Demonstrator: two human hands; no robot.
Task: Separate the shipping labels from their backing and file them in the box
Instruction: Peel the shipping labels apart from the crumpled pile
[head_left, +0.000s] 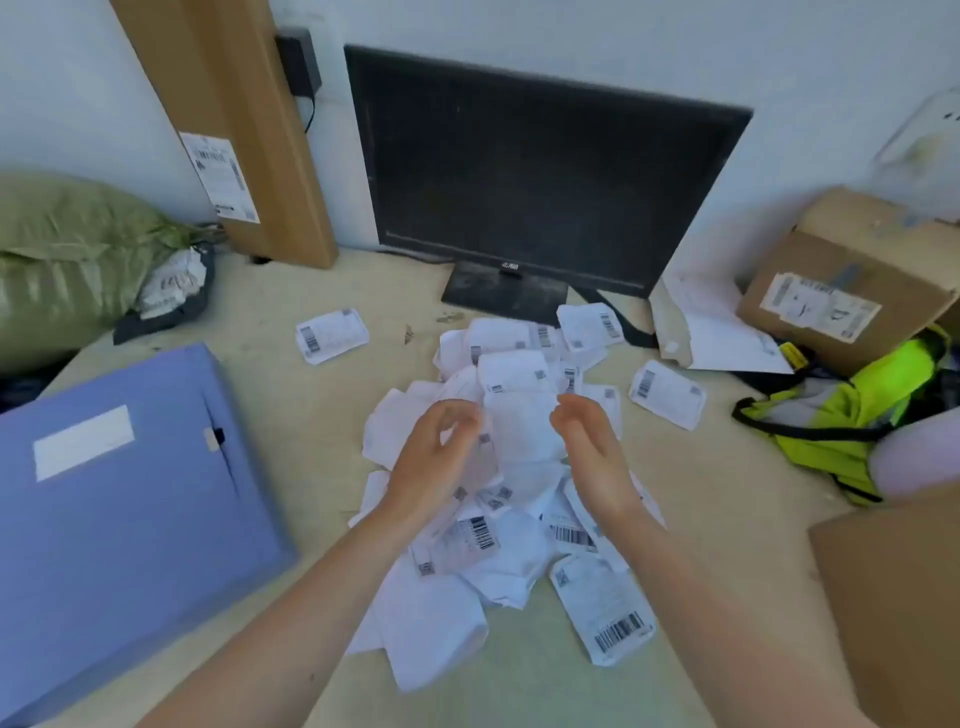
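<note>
Hovering over the label pile (509, 561) on the worktop (311, 415), I flank one long strip (519, 415), probably to lift it. The right grip (587, 452) is apart and relaxed. The left grip (441, 457) is curled but blurred, so I cannot tell. The blue box (130, 493) lies closed to the left.

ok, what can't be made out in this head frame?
Head view:
left hand: fingers motion-blurred, grip on a label unclear.
label pile: lower sheets hidden under top sheets; print too small to read.
blue box: shut, cut by left edge; contents unseen.
</note>
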